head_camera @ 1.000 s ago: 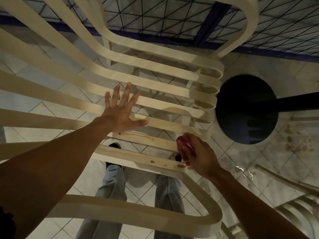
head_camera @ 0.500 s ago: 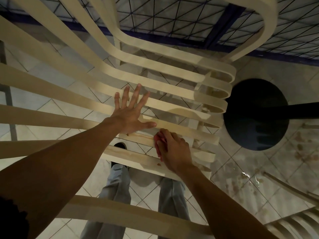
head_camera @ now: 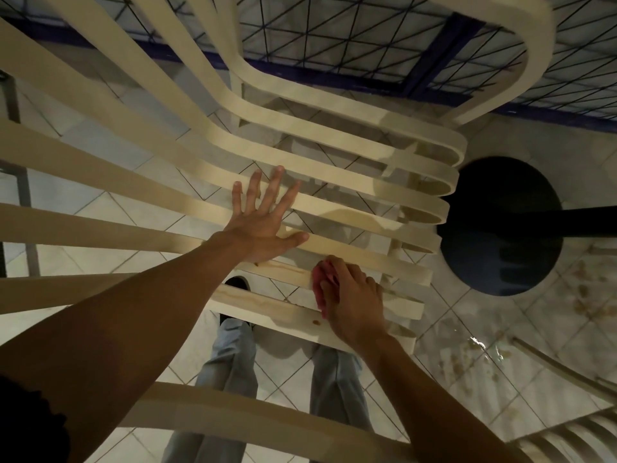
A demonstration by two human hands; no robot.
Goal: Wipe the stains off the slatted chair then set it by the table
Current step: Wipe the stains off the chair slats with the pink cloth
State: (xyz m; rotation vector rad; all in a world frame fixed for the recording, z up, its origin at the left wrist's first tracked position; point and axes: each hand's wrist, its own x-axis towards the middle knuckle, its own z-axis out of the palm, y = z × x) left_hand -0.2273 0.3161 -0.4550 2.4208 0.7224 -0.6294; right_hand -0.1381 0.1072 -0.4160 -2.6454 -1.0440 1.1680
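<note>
**A:** Head view first. Where does the chair sit against the two grips?

**B:** The slatted chair (head_camera: 334, 152) fills most of the view, and both arms reach over its pale slats. The left grip (head_camera: 258, 225) is released. It lies flat on the middle slats with its fingers straight and spread.

**A:** And the other one?

**B:** The right grip (head_camera: 350, 302) is clenched round a pink cloth (head_camera: 322, 279). It presses the cloth onto a slat on the chair's near side, just right of the left thumb and not touching it.

**A:** Any marks on the wood?

**B:** Small brown stains (head_camera: 315, 323) dot the chair's nearest seat slat, right beside the cloth. A faint brown streak runs along the slat between the two grips.

**A:** What's the floor and room like around the chair?

**B:** Through the chair's gaps you see a pale tiled floor (head_camera: 110, 208) with its lines running diagonally. The person's legs, in grey trousers (head_camera: 233, 355), and a dark shoe (head_camera: 237, 283) show beneath the chair. Past the chair's far edge there is a blue-framed wire mesh (head_camera: 367, 45).

**A:** And to the chair's right?

**B:** There is a dark round shape (head_camera: 500, 225) with a dark bar running off from it. I cannot tell what it is. The tiles near it are wet and blotched with brown patches (head_camera: 467, 365). Part of a second slatted piece (head_camera: 567, 436) shows at the chair's near right corner.
</note>
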